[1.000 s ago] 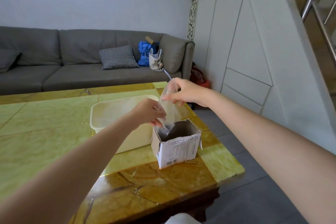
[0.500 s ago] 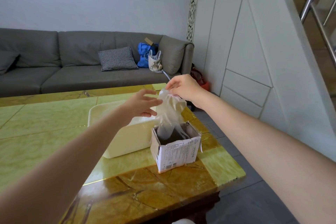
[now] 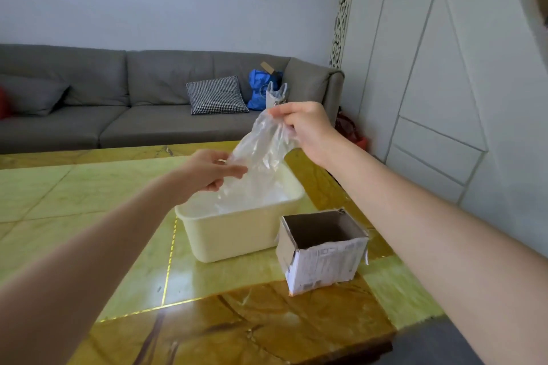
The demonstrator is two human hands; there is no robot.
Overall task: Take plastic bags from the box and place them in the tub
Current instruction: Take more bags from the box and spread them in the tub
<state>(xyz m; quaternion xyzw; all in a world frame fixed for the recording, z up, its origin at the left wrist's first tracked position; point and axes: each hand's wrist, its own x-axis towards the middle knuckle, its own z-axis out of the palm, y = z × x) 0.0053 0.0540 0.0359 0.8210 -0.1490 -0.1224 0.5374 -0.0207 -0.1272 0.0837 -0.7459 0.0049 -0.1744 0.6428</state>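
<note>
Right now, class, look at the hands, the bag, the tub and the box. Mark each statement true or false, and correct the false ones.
1. The right hand pinches the top of the plastic bag. True.
2. The bag hangs over the box. False: it hangs over the tub.
3. The left hand holds the bag lower down. True.
4. The box lies tipped on its side. False: it stands upright, its top open.
5. The tub stands on the sofa. False: it stands on the table.

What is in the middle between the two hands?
In the head view, a clear plastic bag stretches from the left hand to the right hand, hanging above the cream tub.
</note>
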